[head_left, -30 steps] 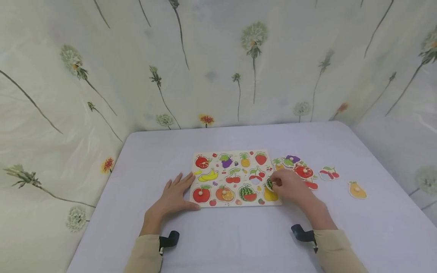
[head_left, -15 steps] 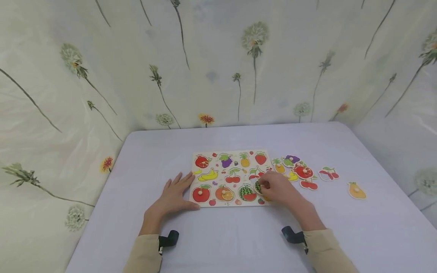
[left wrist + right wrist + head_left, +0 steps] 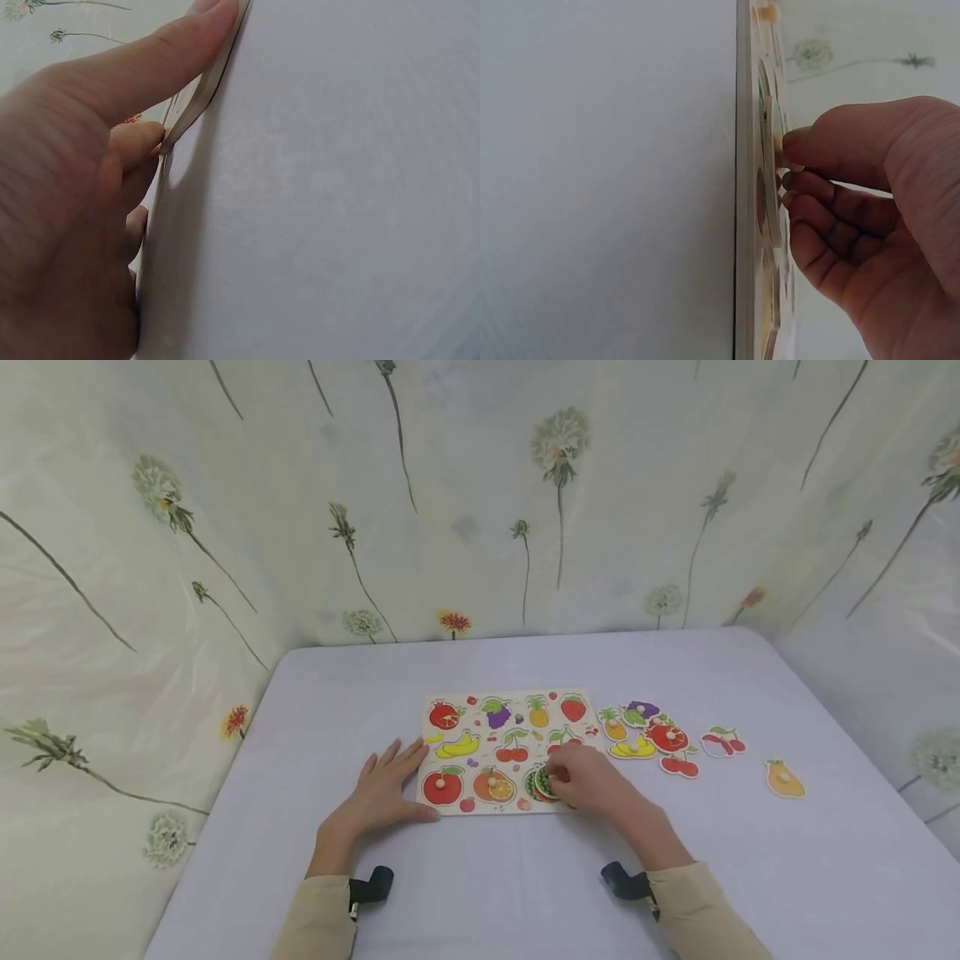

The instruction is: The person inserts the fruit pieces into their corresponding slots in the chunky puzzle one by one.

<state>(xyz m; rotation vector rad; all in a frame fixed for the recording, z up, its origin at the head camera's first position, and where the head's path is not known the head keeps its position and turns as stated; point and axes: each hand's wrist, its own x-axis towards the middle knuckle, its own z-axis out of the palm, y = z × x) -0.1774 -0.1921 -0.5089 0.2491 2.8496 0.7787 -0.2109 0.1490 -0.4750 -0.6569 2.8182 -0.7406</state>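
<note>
A wooden fruit puzzle board (image 3: pixel 483 810) lies mid-table. My right hand (image 3: pixel 588 781) pinches the knob of a round watermelon puzzle piece (image 3: pixel 543 785) between thumb and fingertips. That piece overlaps the watermelon picture in the board's front row; in the right wrist view the piece (image 3: pixel 773 217) stands close over the board's face, slightly off it. My left hand (image 3: pixel 382 789) rests with spread, straight fingers along the board's left edge, its thumb at the front corner. An apple piece (image 3: pixel 442 787) and an orange piece (image 3: pixel 493 786), both with knobs, sit in the front row.
Right of the board lie loose knobbed pieces: pineapple (image 3: pixel 613 728), grapes (image 3: pixel 641 712), pomegranate (image 3: pixel 666 739), banana (image 3: pixel 632 750) and cherries (image 3: pixel 679 767), some overlapping. Farther right are another red-fruited piece (image 3: pixel 723 742) and a pear-shaped yellow piece (image 3: pixel 784 780). A flowered curtain (image 3: pixel 465 568) surrounds the table.
My right hand has carried the watermelon piece leftward, from over the board's right edge to over the watermelon picture, uncovering the banana piece. My left hand has stayed put.
</note>
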